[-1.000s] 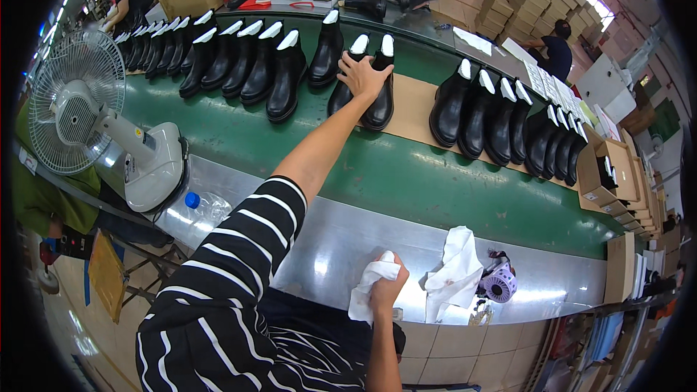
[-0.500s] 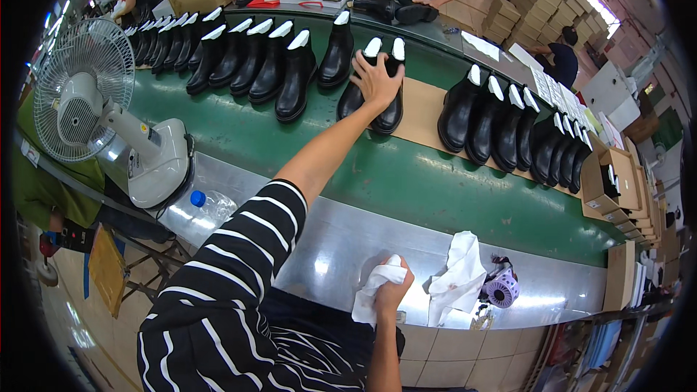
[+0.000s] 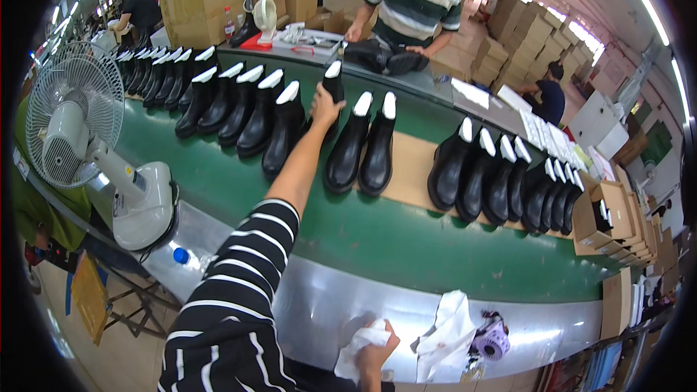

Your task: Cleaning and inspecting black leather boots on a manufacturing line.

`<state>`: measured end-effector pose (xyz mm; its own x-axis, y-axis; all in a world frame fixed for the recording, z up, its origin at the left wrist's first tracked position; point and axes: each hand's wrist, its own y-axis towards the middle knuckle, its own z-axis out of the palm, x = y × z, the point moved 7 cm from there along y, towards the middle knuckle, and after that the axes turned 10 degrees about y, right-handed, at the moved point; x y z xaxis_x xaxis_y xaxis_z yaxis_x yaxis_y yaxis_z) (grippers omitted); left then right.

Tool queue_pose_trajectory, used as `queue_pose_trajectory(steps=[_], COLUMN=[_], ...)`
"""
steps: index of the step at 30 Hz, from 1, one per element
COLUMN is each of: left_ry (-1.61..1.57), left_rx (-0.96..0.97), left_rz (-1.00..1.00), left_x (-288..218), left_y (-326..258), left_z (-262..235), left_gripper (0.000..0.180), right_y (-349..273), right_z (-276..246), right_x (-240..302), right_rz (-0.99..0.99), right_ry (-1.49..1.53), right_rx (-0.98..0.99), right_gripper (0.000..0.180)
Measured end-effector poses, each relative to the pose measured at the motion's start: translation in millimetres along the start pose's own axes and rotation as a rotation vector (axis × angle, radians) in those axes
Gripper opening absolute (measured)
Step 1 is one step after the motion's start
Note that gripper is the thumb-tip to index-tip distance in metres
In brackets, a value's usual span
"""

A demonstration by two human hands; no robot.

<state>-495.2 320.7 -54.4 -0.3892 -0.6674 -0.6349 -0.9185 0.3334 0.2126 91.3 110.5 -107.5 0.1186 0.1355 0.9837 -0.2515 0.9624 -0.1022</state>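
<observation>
My left hand (image 3: pixel 326 107) reaches far over the green work surface, its fingers wrapped round the shaft of a black ankle boot (image 3: pixel 332 86) with white stuffing in its top. My hand and wrist hide most of that boot's lower part. Just right of it, a pair of black boots (image 3: pixel 361 149) stands upright, toes toward me. Low in the view, my right hand (image 3: pixel 377 357) is closed on a crumpled white cloth (image 3: pixel 360 348) over the metal ledge. Beside that hand lies another white cloth (image 3: pixel 447 337).
Rows of black boots stand left (image 3: pixel 255 120) and right (image 3: pixel 479 174), the right ones on cardboard (image 3: pixel 410 167). A grey fan (image 3: pixel 141 203) and blue-capped bottle (image 3: pixel 181 255) are at left. A small purple fan (image 3: pixel 494 341) lies right. Across the table, a person (image 3: pixel 414 3) handles dark boots.
My left hand has left the middle pair of boots and moved left onto the single boot. The pair now stands uncovered. My right hand still holds the cloth. The view has tilted up.
</observation>
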Motion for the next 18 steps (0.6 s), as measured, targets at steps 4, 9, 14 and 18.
queue_pose_trajectory(steps=[4, 9, 14, 18], left_ry=[0.128, 0.076, 0.111, 0.211], left_rx=[-0.025, -0.086, -0.006, -0.222], left_rz=[0.020, 0.014, 0.023, 0.112], left_x=[2.5, -17.1, 8.3, 14.5], left_y=[-15.1, -63.3, -97.0, -105.7], left_z=[-7.3, -51.0, -67.9, -94.1], left_gripper=[0.087, 0.079, 0.079, 0.077], right_y=[1.8, 10.4, 6.7, 7.8], right_z=[1.8, 2.5, 13.7, 16.9], right_x=[1.7, 9.5, 21.3, 10.2], right_rz=[-0.052, -0.153, -0.156, -0.168], right_ry=[-0.096, -0.097, -0.050, -0.030], right_rx=[0.025, 0.033, 0.069, 0.089], right_gripper=[0.008, 0.006, 0.005, 0.006])
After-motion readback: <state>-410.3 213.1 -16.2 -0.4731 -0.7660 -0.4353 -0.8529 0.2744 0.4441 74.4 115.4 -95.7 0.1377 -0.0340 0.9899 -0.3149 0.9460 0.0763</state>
